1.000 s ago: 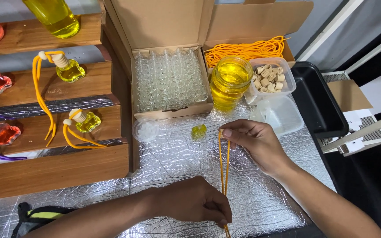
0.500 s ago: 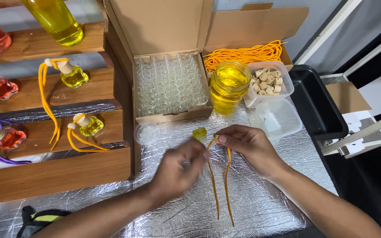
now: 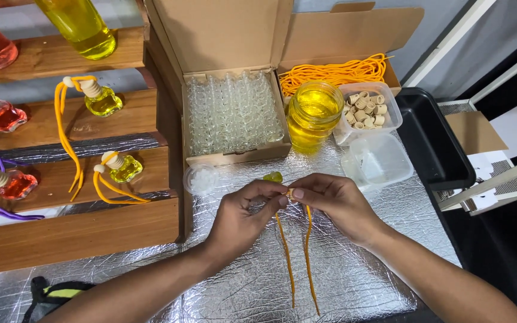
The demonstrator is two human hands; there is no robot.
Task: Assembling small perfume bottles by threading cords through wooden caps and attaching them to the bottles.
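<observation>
At the centre of the frame, the left hand [image 3: 240,218] and the right hand [image 3: 336,203] are meeting fingertip to fingertip, both pinching a small wooden bead [image 3: 291,193] threaded on an orange cord [image 3: 294,251]. The cord's two strands are hanging toward the lower edge, lying on the silver foil mat [image 3: 354,281]. A small yellow-filled bottle [image 3: 273,177] is sitting just above the fingers. Further up, a cardboard box of empty glass bottles [image 3: 234,113], a jar of yellow liquid [image 3: 313,113] and a tub of wooden beads [image 3: 367,109] are standing.
</observation>
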